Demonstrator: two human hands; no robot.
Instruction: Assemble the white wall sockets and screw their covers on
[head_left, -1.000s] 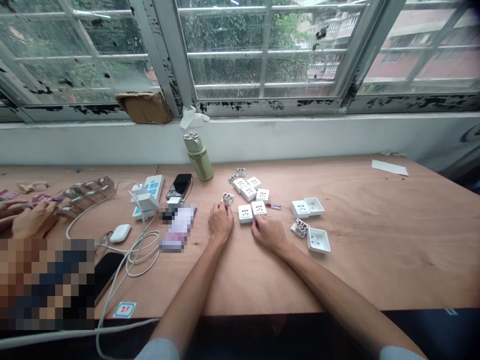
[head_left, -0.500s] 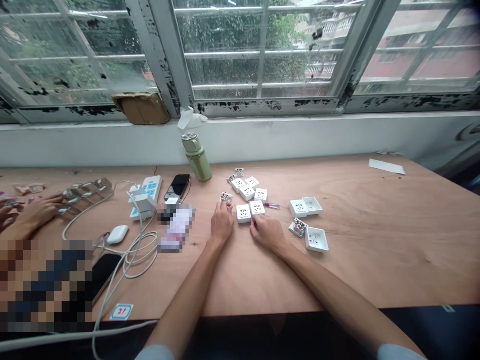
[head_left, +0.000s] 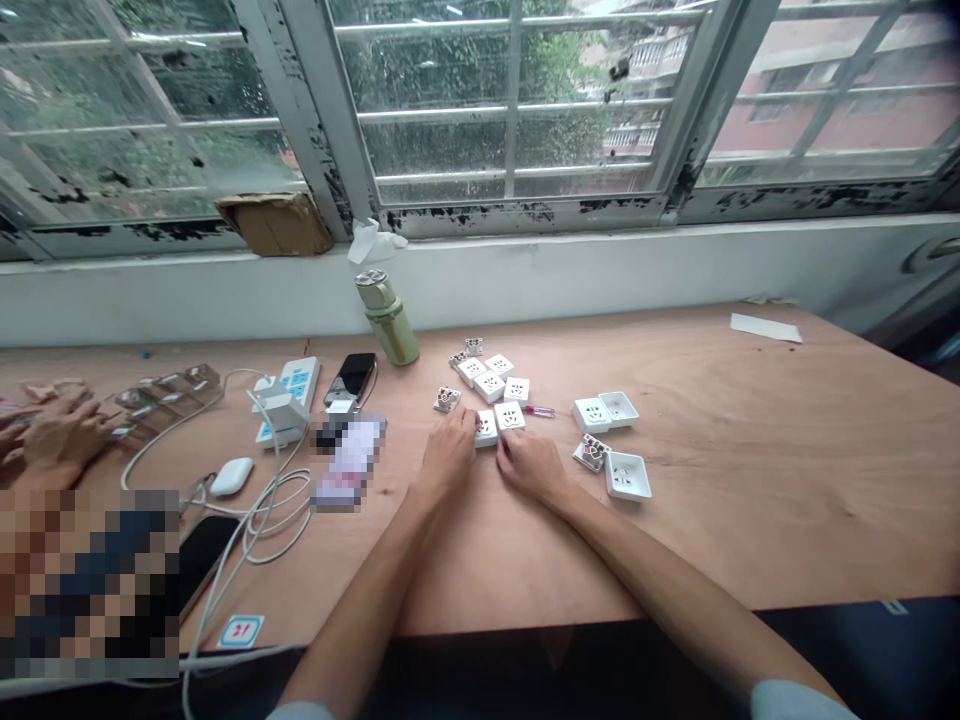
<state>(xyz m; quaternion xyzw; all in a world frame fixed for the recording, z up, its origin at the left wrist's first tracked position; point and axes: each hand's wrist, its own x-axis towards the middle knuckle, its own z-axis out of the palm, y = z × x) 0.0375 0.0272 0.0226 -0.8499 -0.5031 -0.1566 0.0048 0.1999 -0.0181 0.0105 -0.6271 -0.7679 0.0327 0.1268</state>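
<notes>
My left hand (head_left: pixel 448 452) rests on the wooden table (head_left: pixel 750 480) with its fingers curled onto a white socket module (head_left: pixel 487 429). Close beside it my right hand (head_left: pixel 529 464) lies closed just below a second white socket (head_left: pixel 511 414); what its fingers hold is hidden. Behind these lie several more white sockets (head_left: pixel 489 381). A bare socket insert with metal contacts (head_left: pixel 447 400) lies just left of my left fingers. A small pink-handled screwdriver (head_left: pixel 541 411) lies to the right of the sockets.
Right of my hands are white socket shells (head_left: pixel 604 412), another shell (head_left: pixel 628 476) and an insert (head_left: pixel 589 452). A green bottle (head_left: pixel 388 320), phone (head_left: pixel 351 375), power strip (head_left: pixel 289 396), cables (head_left: pixel 262 500) and earbud case (head_left: pixel 230 476) lie left. Another person's hands (head_left: pixel 52 432) work at far left.
My left hand has left the bare insert and moved right onto the white socket module. My right hand has barely moved. The view has shifted slightly.
</notes>
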